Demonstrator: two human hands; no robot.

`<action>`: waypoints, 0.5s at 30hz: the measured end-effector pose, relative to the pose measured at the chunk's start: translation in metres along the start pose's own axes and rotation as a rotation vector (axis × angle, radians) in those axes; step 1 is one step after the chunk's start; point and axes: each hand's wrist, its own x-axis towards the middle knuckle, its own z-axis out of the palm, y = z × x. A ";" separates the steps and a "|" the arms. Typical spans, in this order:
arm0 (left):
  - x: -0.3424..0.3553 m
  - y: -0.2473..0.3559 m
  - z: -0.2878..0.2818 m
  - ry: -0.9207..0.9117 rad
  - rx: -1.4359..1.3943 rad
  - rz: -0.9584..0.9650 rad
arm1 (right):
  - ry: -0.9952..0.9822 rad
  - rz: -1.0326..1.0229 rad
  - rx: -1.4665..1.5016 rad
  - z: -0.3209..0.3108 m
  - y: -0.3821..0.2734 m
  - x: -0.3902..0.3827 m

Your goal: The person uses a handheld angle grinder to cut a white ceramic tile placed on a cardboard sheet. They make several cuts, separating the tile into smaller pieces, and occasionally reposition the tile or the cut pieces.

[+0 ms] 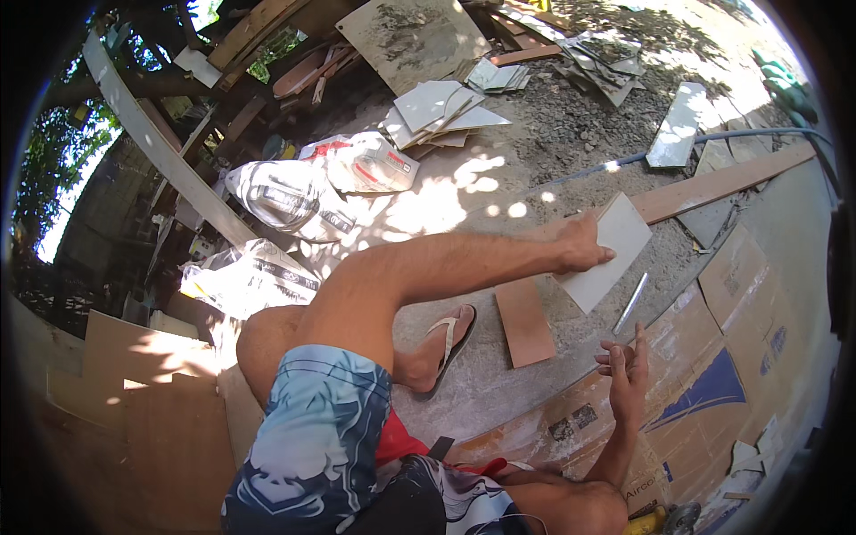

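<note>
My right hand (626,364) is raised over the cardboard with its fingers apart, holding nothing. Just beyond its fingertips is a slim silver rod (631,303); whether it touches the ground I cannot tell. A pale rectangular tile (617,251) lies across a long wooden plank (713,183). What looks like my bare foot (584,245) presses on the tile's left side, at the end of my outstretched leg. My other foot, in a flip-flop (448,352), stands on the concrete beside a brown rectangular piece (524,323). My left hand is not visible.
Flattened cardboard (713,357) covers the right-hand ground. Stacked tiles (441,111) and filled plastic sacks (294,201) stand farther off. A blue hose (744,134) runs across the upper right. Brown boards (174,428) lean at the left. A yellow tool (649,520) shows at the lower edge.
</note>
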 end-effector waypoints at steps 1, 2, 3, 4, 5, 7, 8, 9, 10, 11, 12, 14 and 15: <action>0.000 -0.011 -0.046 -0.038 0.094 0.001 | -0.041 0.030 -0.042 0.000 -0.002 0.004; 0.008 -0.021 -0.080 -0.042 0.158 -0.022 | -0.065 0.049 -0.095 -0.007 -0.008 0.008; 0.005 -0.038 -0.110 -0.025 0.304 -0.089 | -0.104 0.076 -0.129 -0.006 -0.005 0.014; 0.002 -0.059 -0.134 -0.004 0.363 -0.114 | -0.120 0.099 -0.187 -0.010 -0.006 0.018; 0.002 -0.086 -0.155 -0.039 0.365 -0.158 | -0.136 0.125 -0.239 -0.015 -0.006 0.021; -0.006 -0.161 -0.185 -0.043 0.088 -0.195 | -0.179 0.132 -0.351 -0.024 -0.009 0.024; -0.008 -0.202 -0.191 0.048 0.315 -0.355 | -0.206 0.108 -0.410 -0.028 -0.017 0.025; -0.021 -0.233 -0.191 0.183 0.221 -0.175 | -0.213 0.093 -0.491 -0.041 -0.029 0.023; -0.022 -0.252 -0.198 0.095 0.098 -0.390 | -0.179 0.110 -0.558 -0.049 -0.041 0.020; -0.022 -0.278 -0.196 0.004 -0.012 -0.614 | -0.154 0.142 -0.640 -0.058 -0.056 0.017; -0.024 -0.320 -0.194 -0.020 -0.021 -0.667 | -0.154 0.161 -0.711 -0.061 -0.070 0.021; -0.019 -0.392 -0.183 -0.061 0.035 -0.640 | -0.159 0.245 -0.867 -0.067 -0.099 0.036; -0.015 -0.426 -0.180 -0.048 0.058 -0.598 | -0.171 0.282 -0.939 -0.063 -0.111 0.045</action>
